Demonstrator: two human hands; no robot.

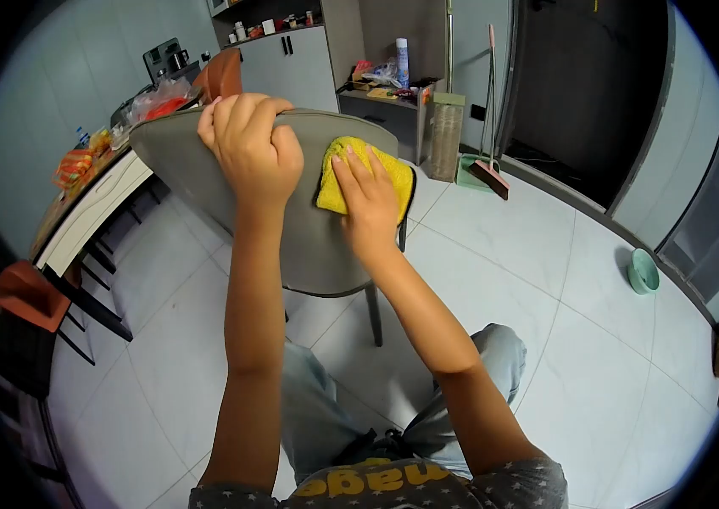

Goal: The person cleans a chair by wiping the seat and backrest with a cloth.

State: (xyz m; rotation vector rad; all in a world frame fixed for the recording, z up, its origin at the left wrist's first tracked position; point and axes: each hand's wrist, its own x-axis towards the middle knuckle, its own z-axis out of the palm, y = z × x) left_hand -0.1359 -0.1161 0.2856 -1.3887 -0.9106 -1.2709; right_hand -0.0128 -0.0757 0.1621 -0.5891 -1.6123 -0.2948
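Observation:
A grey chair (pixel 309 246) stands in front of me with the back of its backrest facing me. My left hand (pixel 253 144) is closed over the top edge of the backrest, its fingers curled to the far side. A folded yellow cloth (pixel 393 174) with a dark border lies against the right part of the backrest. My right hand (pixel 365 199) presses on that cloth, fingers stretched over it and holding it to the chair. The chair's seat is hidden behind the backrest.
A long table (pixel 92 212) with bags stands at left, an orange chair (pixel 30 293) beside it. Farther back are a shelf with a spray can (pixel 402 64), a broom (pixel 490 178) and a dustpan (pixel 467 172). A green bowl (pixel 643 271) sits on the tiled floor at right.

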